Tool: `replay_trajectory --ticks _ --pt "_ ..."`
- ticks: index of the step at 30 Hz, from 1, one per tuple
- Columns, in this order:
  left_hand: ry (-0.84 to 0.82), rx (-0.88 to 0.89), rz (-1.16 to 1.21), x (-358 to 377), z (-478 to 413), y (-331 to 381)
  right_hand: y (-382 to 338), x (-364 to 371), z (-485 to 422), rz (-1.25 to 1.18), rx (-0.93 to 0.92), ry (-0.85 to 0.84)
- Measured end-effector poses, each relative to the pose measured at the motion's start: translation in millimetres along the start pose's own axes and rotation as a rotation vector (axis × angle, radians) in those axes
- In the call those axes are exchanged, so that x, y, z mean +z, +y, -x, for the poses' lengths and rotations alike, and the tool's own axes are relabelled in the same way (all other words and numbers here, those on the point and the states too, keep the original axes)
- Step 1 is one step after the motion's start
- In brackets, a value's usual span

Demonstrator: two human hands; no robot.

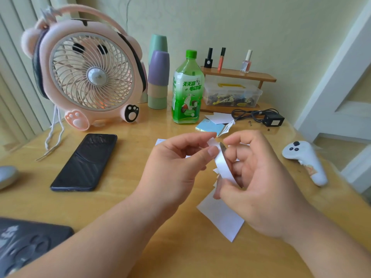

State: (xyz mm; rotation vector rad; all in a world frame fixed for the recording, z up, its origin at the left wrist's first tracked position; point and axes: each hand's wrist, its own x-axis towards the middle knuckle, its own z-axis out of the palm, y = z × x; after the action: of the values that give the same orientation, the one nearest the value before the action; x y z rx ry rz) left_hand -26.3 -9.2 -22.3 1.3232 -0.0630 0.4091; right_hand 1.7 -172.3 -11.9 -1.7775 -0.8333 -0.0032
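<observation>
Above the middle of the wooden table (120,197), my right hand (261,183) grips a roll of white double-sided tape (223,167), fingers curled round its rim. My left hand (176,163) pinches the tape's loose white end (211,141) between thumb and forefinger, right beside the roll. A white sheet of paper (220,217) lies on the table under my right hand, partly hidden by it.
A black phone (86,161) lies at the left, a pink bear fan (88,73) behind it. Stacked cups (158,77), a green bottle (187,89), a wooden shelf (239,74) over a plastic box, paper scraps and a black adapter (273,120) stand behind. A white controller (305,161) lies right.
</observation>
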Motion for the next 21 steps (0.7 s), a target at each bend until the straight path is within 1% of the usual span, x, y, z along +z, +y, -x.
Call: replay_trajectory --ticks 2,4,7,12,14,16,18,21 --pt "-0.001 0.032 -0.018 0.4 1.0 -0.2 0.4 2.8 -0.7 -0.073 0.036 0.002" --pt "0.001 0.051 -0.022 1.5 2.1 0.9 -0.6 5.9 -1.9 -0.214 0.089 0.011" --pt "0.002 0.032 0.063 3.9 3.3 2.7 -0.6 11.7 -6.0 -0.321 0.085 0.068" --pt "-0.028 -0.04 0.276 6.0 4.8 5.3 -1.9 16.5 -7.6 -0.363 0.083 0.193" --pt "-0.035 -0.069 0.315 7.1 4.7 5.8 -2.4 16.3 -8.1 -0.353 0.079 0.214" --pt "-0.095 -0.096 0.352 8.8 5.1 4.3 -1.3 16.1 -8.2 -0.343 0.079 0.24" --pt "-0.132 -0.159 0.402 10.8 6.3 2.9 -0.5 16.7 -8.3 -0.356 0.081 0.269" --pt "-0.118 -0.231 0.438 11.8 7.3 0.4 -0.3 18.1 -8.2 -0.352 0.119 0.291"
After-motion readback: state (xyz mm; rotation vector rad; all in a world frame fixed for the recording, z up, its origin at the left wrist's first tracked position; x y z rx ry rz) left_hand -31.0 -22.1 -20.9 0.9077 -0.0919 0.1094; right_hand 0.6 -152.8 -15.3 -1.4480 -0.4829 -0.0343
